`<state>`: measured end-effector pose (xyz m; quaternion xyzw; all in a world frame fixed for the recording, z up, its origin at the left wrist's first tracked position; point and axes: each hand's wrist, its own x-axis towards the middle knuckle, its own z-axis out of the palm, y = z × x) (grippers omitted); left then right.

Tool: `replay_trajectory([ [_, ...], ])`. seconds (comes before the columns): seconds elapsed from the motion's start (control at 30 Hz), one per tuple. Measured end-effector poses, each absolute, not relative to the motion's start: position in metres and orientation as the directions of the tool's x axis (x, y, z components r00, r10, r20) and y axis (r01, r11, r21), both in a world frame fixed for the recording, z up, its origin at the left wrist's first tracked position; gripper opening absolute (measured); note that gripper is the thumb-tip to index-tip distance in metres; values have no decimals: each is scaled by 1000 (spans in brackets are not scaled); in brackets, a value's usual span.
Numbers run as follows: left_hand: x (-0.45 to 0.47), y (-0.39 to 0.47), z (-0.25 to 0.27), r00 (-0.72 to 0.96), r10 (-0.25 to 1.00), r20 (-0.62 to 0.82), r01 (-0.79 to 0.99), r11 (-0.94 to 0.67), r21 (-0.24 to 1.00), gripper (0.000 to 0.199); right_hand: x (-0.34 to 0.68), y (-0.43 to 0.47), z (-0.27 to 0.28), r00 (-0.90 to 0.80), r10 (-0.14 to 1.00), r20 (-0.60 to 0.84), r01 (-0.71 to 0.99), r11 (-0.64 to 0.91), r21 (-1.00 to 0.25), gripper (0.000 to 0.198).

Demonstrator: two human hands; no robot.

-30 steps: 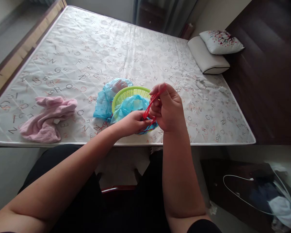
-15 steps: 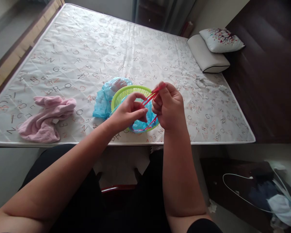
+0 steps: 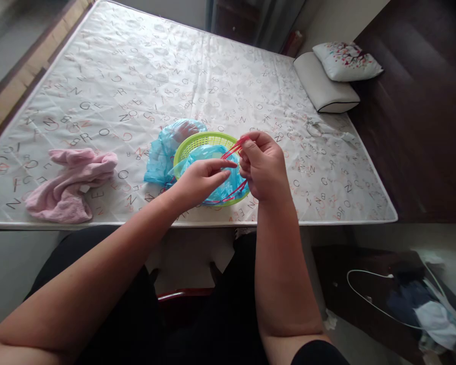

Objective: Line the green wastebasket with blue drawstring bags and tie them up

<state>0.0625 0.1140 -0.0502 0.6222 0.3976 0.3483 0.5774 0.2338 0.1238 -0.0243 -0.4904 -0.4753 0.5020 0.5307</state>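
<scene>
A green plastic basket (image 3: 205,138) holds a blue plastic bag (image 3: 213,152) with red drawstrings (image 3: 235,193) at its edge. My right hand (image 3: 265,161) pinches a loop of the red drawstring between thumb and fingertips, above the basket's right side. Over the front of the basket is my left hand (image 3: 207,177), its fingers stretched out and thumb apart, close to the pulled string. Whether its fingertips touch the string I cannot tell. A second crumpled blue bag portion (image 3: 161,157) lies against the basket's left side.
A pink cloth (image 3: 72,187) lies to the left on the letter-patterned mattress (image 3: 167,86). At the far right corner are a grey-white pillow (image 3: 323,86) and a printed cushion (image 3: 345,61). A white cable (image 3: 359,299) and clothes lie on dark furniture at lower right.
My left hand's curled fingers have straightened and moved off the string slightly to the left and down. My right hand keeps its pinch on the red drawstring, nearly in place.
</scene>
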Motion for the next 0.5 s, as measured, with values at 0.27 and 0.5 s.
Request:
replay_trajectory([
  [0.27, 77, 107, -65, 598, 801, -14, -17, 30, 999, 30, 222, 118, -26, -6, 1000, 30, -13, 30, -999, 27],
  [0.5, 77, 107, -66, 713, 692, -111, -37, 196, 980, 32, 222, 113, -22, -20, 999, 28, 99, 30, -995, 21],
])
